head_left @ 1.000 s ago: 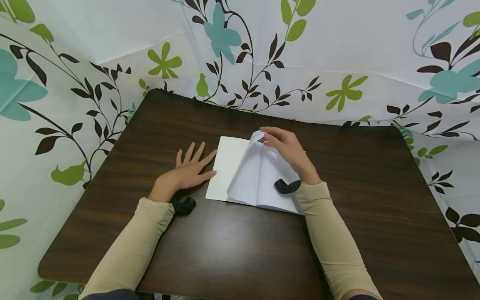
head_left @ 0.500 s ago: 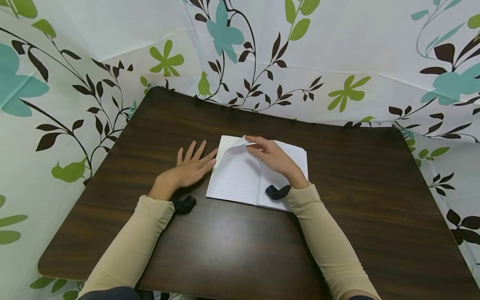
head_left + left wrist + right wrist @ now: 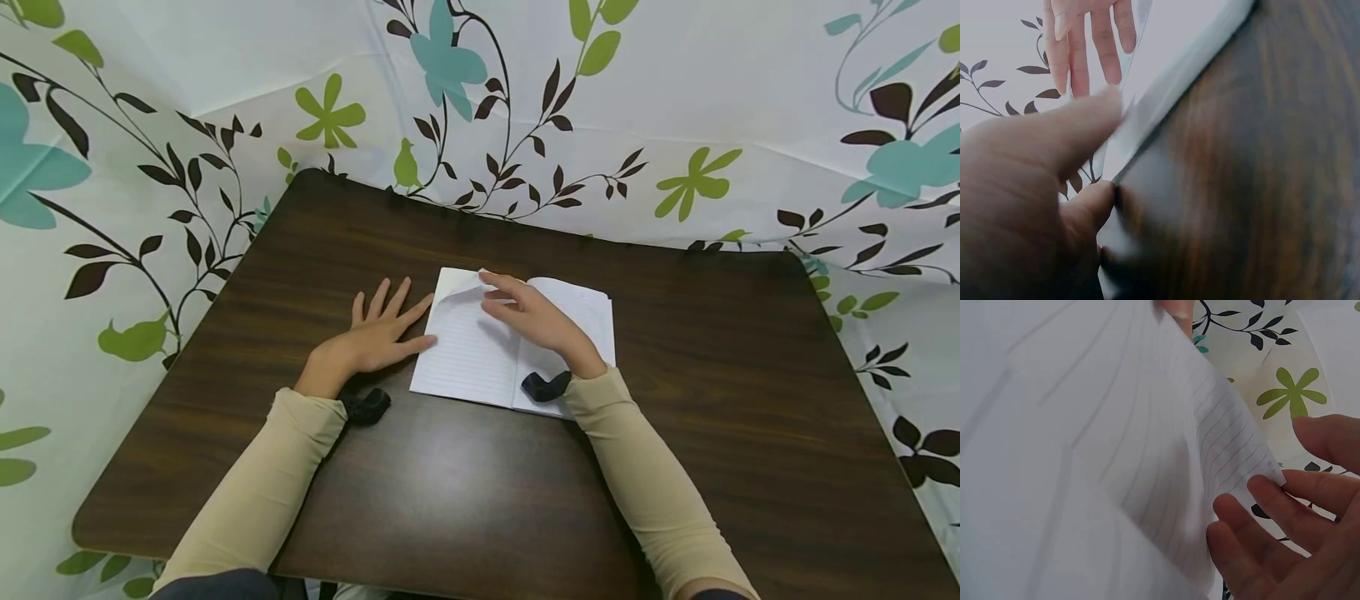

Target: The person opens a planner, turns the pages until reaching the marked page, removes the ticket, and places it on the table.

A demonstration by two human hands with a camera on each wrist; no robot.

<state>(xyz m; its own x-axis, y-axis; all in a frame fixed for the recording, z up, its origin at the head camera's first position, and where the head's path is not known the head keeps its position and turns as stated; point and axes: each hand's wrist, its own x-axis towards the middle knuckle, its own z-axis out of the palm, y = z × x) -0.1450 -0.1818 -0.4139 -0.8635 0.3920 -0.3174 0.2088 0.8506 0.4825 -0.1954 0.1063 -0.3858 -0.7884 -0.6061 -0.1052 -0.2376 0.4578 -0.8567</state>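
Observation:
An open notebook with lined white pages (image 3: 472, 367) lies on the dark wooden table. My left hand (image 3: 363, 346) rests spread on the tabletop at its left side, thumb and index fingertips right at the notebook's edge. Over the left half reaches my right hand (image 3: 536, 317), its fingers against a page whose top corner curls up. In the right wrist view that lifted page (image 3: 1235, 444) leans on the fingers, and the thumb (image 3: 1329, 440) stands apart from it. The left wrist view shows the left hand close up, with the right hand's fingers (image 3: 1104, 47) hanging beyond.
The brown table (image 3: 720, 375) extends around the notebook on all sides. Behind it hangs a white cloth (image 3: 697, 83) printed with leaves and flowers. A black wrist mount (image 3: 546, 387) on the right wrist overlaps the notebook's right page in the head view.
My right hand has swept left with the page, which has gone from standing near the middle to lying mostly over the left half. The left hand stays almost in place.

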